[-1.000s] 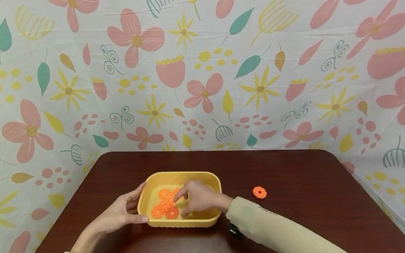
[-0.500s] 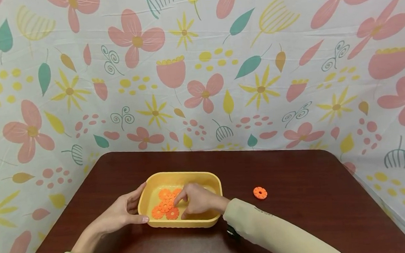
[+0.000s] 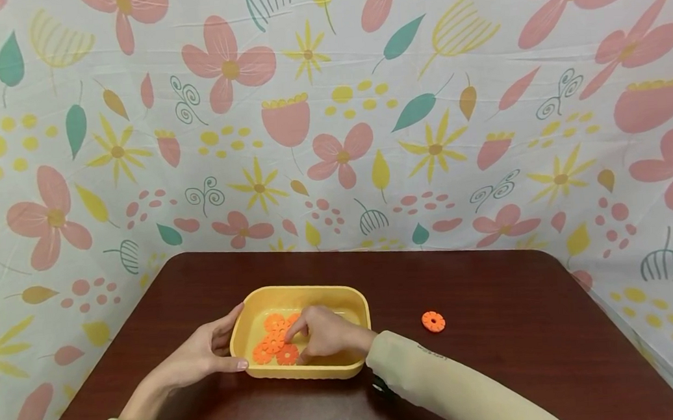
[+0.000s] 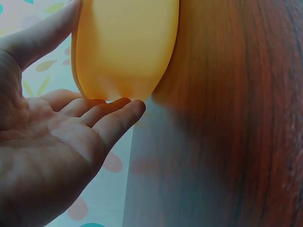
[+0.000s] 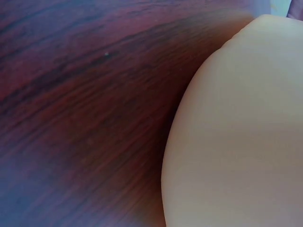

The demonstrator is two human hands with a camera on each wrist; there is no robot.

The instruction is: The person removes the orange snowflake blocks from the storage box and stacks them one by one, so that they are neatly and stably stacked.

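Note:
A yellow plastic container [image 3: 347, 367] sits on the table, with several orange notched discs [image 3: 275, 340] in its left half. My left hand [image 3: 197, 356] grips its left end, thumb on the near side and fingers at the far corner. In the left wrist view, fingertips [image 4: 137, 108] touch the container wall [image 4: 128, 47]. My right hand [image 3: 327, 333] is inside the container, index fingertip touching the discs and thumb near the front wall, spread apart. The right wrist view shows a smooth pale surface, likely the container's outer wall, but not the hand.
A single orange notched disc [image 3: 433, 321] lies on the dark wood table [image 3: 487, 355], right of the container. A floral cloth [image 3: 329, 106] hangs behind the table and around its sides. The right sleeve [image 3: 436, 379] reaches across the front right.
My right hand has shifted slightly left and down within the container, its index fingertip further over the discs. The left hand keeps its grip on the container.

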